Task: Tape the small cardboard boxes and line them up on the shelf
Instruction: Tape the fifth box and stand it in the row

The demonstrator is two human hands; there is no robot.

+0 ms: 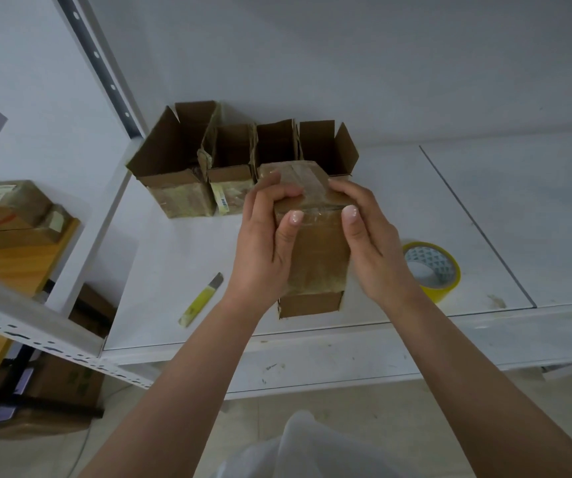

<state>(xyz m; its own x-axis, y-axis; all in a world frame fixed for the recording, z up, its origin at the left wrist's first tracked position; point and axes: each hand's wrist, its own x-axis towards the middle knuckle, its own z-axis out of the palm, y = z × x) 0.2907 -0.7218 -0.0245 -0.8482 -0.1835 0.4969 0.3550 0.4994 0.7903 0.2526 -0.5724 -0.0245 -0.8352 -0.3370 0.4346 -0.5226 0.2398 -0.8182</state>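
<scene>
Yellow-handled, a utility knife (201, 301) lies on the white shelf (181, 257) at the left, in front of a row of four open cardboard boxes (243, 157) against the back wall. At centre, the left hand (266, 236) and right hand (367, 243) clasp a small taped box (315, 250) standing near the shelf's front edge, thumbs pressing its near face. Just right of it lies a roll of yellow tape (432, 270).
</scene>
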